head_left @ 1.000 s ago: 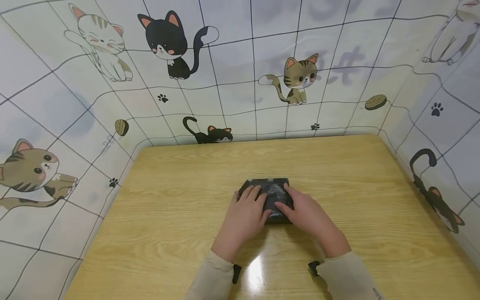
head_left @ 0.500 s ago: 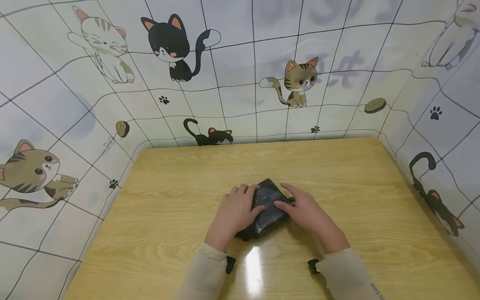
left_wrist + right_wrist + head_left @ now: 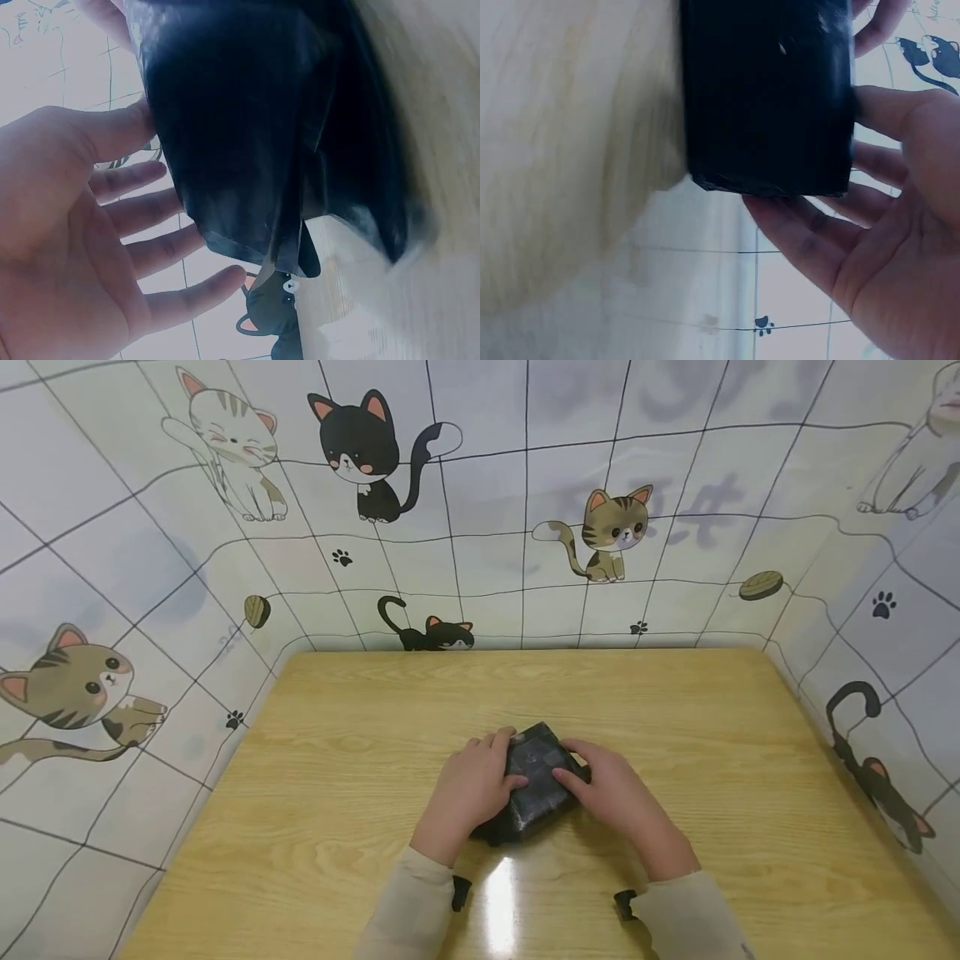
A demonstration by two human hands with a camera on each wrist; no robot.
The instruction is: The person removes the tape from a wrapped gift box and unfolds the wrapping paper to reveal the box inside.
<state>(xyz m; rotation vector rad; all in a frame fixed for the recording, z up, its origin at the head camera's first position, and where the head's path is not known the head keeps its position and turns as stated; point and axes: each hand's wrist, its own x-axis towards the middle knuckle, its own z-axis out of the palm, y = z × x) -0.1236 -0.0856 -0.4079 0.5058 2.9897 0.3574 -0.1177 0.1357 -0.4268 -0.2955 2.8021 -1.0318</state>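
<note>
A black parcel wrapped in shiny plastic [image 3: 538, 775] sits at an angle near the middle of the wooden table, between both hands. The left hand [image 3: 468, 787] holds its left side, thumb on the top face and fingers along the far-left edge. On the opposite side, the right hand [image 3: 617, 787] grips the right edge with its thumb on top and fingers round the corner. Loose folded plastic [image 3: 360, 217] sticks out at one end in the left wrist view. The right wrist view shows the parcel's smooth side [image 3: 769, 97], fingers under its end.
The wooden table [image 3: 345, 718] is hemmed in at the back and sides by walls with a cat-print grid covering [image 3: 487, 552]. Black camera mounts [image 3: 461, 893] show at both sleeve cuffs. Light glares off the table [image 3: 500, 906] close to the person.
The parcel has turned from square-on to a slant, its near end swinging left and toward the person. The left hand has shifted from its top to its left side. The head view has moved slightly.
</note>
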